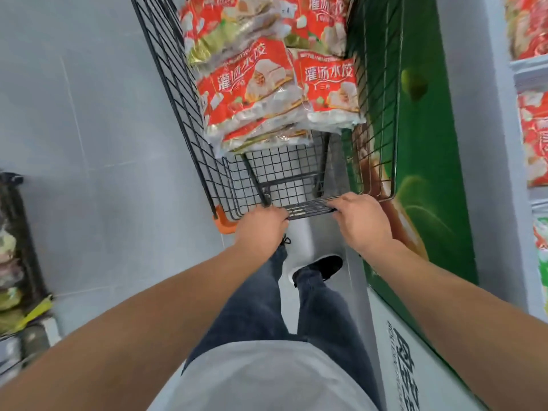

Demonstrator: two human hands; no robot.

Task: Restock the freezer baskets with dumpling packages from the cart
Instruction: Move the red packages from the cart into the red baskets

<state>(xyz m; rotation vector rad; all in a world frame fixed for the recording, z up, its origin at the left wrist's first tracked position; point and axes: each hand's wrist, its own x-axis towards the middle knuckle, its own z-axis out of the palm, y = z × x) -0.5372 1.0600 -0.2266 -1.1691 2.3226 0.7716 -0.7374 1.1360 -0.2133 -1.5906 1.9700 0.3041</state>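
Observation:
A black wire shopping cart (189, 120) stands in front of me. Several red and white dumpling packages (252, 87) are stacked in its far half; the near part of its floor is bare. My left hand (261, 225) grips the cart's near rim on the left, next to an orange corner cap. My right hand (360, 221) grips the same rim on the right, fingers curled over the wire. At the right edge, a white freezer (501, 143) holds more red dumpling packages (533, 137).
The freezer's green printed side panel (427, 143) runs close along the cart's right side. Grey tiled floor (89, 129) spreads to the left. A dark rack with packaged goods (14, 277) stands at the left edge. My legs and black shoe (321, 266) are below the cart.

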